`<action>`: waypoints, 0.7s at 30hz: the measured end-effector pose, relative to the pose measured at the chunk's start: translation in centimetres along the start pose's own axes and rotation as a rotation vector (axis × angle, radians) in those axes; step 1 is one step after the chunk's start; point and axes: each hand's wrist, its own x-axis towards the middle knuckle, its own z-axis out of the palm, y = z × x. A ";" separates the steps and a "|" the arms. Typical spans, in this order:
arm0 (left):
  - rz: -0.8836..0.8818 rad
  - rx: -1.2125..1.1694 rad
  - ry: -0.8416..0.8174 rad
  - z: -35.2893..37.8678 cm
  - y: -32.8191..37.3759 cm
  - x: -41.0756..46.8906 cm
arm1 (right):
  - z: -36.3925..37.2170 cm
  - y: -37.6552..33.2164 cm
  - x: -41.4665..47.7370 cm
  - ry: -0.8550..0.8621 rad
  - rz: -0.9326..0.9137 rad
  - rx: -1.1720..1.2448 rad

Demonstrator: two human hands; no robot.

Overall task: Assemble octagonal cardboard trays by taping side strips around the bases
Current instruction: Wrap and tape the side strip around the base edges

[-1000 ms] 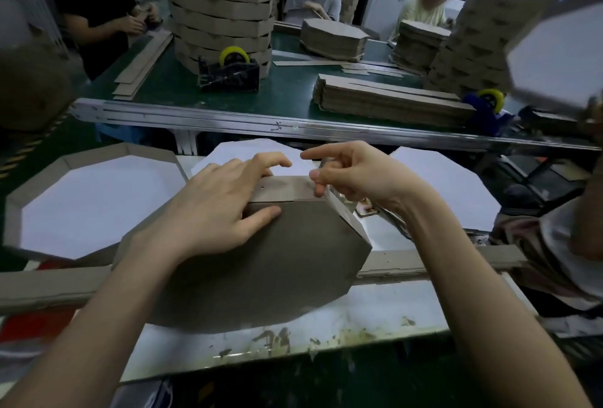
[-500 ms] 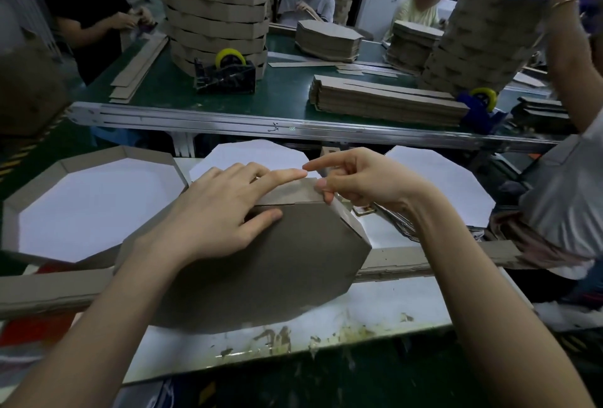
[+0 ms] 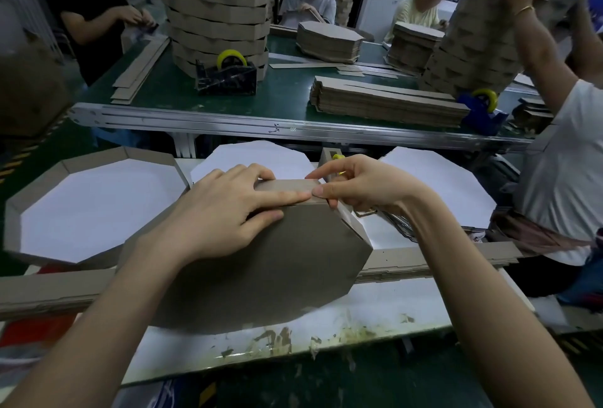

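At the centre of the frame, a brown octagonal cardboard tray [image 3: 261, 260] lies base-up on the white worktop [image 3: 375, 309]. The left hand [image 3: 228, 211] presses flat-fingered on its far side strip [image 3: 290, 186], apparently steadying it, while the right hand [image 3: 362, 185] pinches the strip's corner, likely to fix the joint.

Brown tray [image 3: 261, 264], white table [image 3: 375, 316], yellow tape [image 3: 231, 58].

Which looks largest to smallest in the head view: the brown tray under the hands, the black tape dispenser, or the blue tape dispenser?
1. brown tray, nearest the camera.
2. black tape dispenser and blue tape dispenser: look alike, not ranked.
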 end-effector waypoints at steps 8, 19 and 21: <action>-0.050 -0.066 0.069 -0.2 0.3 -0.6 | 0.6 0.9 0.3 0.069 0.061 -0.090; -0.137 -0.098 0.106 0.1 0.6 -0.9 | 2.2 1.1 1.6 0.184 -0.006 -0.255; -0.130 -0.103 0.100 0.0 0.5 -0.9 | 1.7 1.4 1.4 0.143 -0.051 -0.201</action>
